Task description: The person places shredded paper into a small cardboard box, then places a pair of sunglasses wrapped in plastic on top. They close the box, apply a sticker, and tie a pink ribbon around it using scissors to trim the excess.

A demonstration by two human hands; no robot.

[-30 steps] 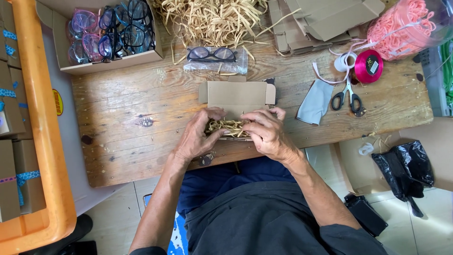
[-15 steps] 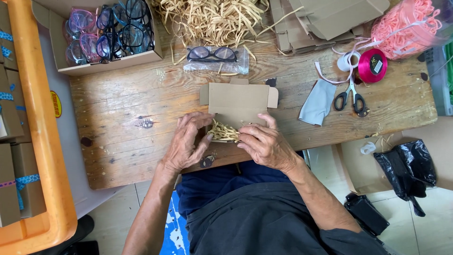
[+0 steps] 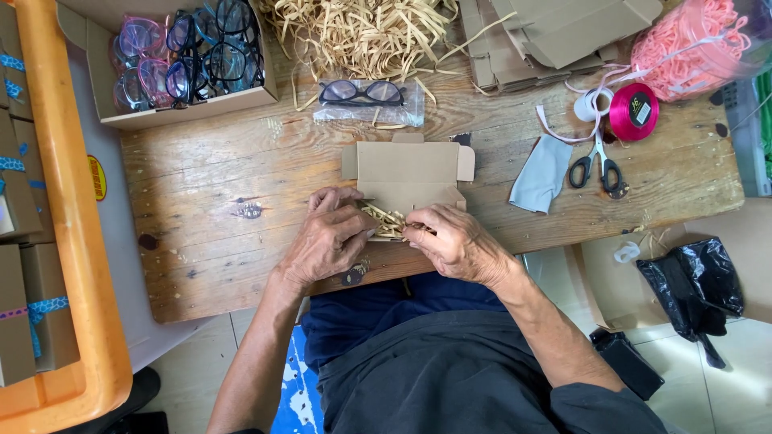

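Note:
A small open cardboard box (image 3: 407,167) lies on the wooden table (image 3: 217,177) with its lid flap pointing away from me. Yellow paper shreds (image 3: 384,220) fill its near part. My left hand (image 3: 328,239) presses on the shreds at the box's left side, fingers curled over them. My right hand (image 3: 452,239) pinches shreds at the box's right side. Just beyond the box lies a pair of dark glasses in a clear bag (image 3: 363,96).
A heap of paper shreds (image 3: 362,32) and flat cardboard blanks (image 3: 555,32) lie at the back. A carton of glasses (image 3: 189,60) stands back left. Grey cloth (image 3: 543,173), scissors (image 3: 597,165), pink ribbon spool (image 3: 633,111) sit right. An orange crate (image 3: 56,201) with boxes stands left.
Both hands have shifted slightly on the shreds in the box; the left hand's fingers now lie flatter over them. The box stays in place.

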